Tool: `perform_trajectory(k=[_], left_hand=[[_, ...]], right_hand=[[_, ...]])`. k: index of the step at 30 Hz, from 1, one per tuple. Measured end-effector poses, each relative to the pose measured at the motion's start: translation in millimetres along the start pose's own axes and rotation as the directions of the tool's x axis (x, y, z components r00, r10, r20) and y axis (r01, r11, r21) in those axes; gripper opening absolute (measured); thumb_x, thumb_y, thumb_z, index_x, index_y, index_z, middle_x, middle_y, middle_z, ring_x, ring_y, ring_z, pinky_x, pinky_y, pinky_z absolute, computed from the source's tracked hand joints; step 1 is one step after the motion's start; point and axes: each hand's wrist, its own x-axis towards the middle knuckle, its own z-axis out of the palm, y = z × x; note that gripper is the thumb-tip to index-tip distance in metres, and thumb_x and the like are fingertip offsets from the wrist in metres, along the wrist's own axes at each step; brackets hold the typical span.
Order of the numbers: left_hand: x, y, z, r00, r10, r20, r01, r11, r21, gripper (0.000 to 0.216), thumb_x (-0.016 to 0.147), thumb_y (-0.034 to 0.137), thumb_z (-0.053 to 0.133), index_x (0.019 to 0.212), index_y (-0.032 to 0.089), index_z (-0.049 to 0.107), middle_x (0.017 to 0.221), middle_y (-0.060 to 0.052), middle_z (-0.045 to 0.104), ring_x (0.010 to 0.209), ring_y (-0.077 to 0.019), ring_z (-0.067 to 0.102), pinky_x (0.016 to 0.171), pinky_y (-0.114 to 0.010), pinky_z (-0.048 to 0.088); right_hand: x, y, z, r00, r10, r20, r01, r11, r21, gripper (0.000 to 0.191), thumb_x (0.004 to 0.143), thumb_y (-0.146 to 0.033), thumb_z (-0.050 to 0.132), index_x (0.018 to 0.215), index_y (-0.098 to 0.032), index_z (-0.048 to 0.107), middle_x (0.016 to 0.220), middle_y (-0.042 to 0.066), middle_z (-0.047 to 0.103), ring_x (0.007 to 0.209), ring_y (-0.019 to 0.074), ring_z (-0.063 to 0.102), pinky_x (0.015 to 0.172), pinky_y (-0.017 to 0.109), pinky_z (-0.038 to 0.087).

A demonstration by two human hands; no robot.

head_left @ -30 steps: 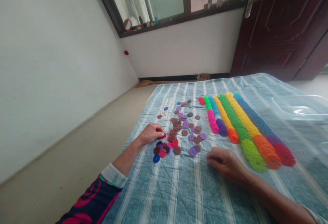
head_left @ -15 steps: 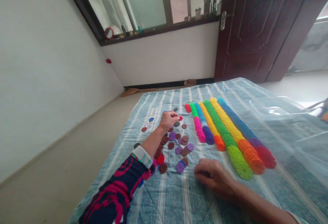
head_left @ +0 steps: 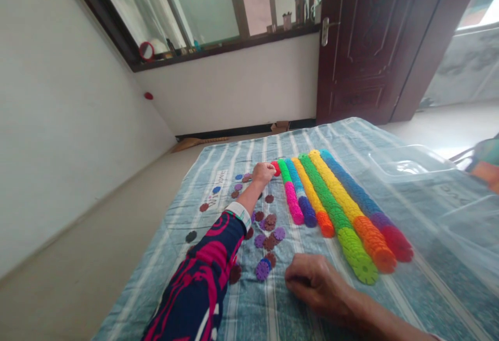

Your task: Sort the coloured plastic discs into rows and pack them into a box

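My left hand (head_left: 264,173) reaches to the far end of the rows, its fingers pinched at a short row of red notched discs (head_left: 276,167). The red disc it carries is mostly hidden by the fingertips. To its right lie long rows of overlapping flower-shaped discs, among them a green row (head_left: 331,200), a yellow row (head_left: 335,190) and a pink stretch (head_left: 293,203). Loose brown discs (head_left: 270,221) and purple discs (head_left: 262,270) are scattered under and beside my left forearm. My right hand (head_left: 317,284) rests on the cloth as a loose fist, with nothing visible in it.
Striped blue cloth (head_left: 241,310) covers the surface. A clear plastic tub (head_left: 413,161) stands at the right, with another clear container (head_left: 471,226) nearer. A lettered strip (head_left: 218,187) lies on the left. At the right edge, part of a person (head_left: 487,167) shows.
My left hand has moved right and farther away, bringing the red disc from above the loose pile to the short red row. My right fist stays resting; the view has shifted slightly.
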Motion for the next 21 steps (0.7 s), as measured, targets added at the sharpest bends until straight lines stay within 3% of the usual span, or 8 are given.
perform_trajectory(k=[10,21], left_hand=[[-4.1,-2.0,-5.4,0.994,0.106,0.009,-0.106,0.994,0.009,0.021,0.066,0.012,0.061,0.081,0.013,0.076,0.077,-0.004,0.073,0.074,-0.0167,0.066,0.069,-0.024,0.048],[-37.3,-22.2,-65.2,0.984,0.170,0.055,-0.172,0.984,0.043,0.018,0.066,0.011,0.059,0.075,0.013,0.074,0.071,-0.002,0.072,0.072,-0.0148,0.065,0.070,-0.022,0.048]], right_hand=[[-0.7,1.6,1.3,1.000,0.012,0.006,-0.012,1.000,0.006,0.015,0.078,-0.009,0.051,0.068,-0.017,0.060,0.067,-0.001,0.057,0.063,0.0102,0.052,0.059,0.020,0.034],[-2.7,0.8,-0.4,1.000,0.026,0.008,-0.026,0.999,-0.029,0.015,0.079,-0.012,0.052,0.072,-0.017,0.064,0.070,0.001,0.061,0.067,0.0121,0.056,0.062,0.021,0.037]])
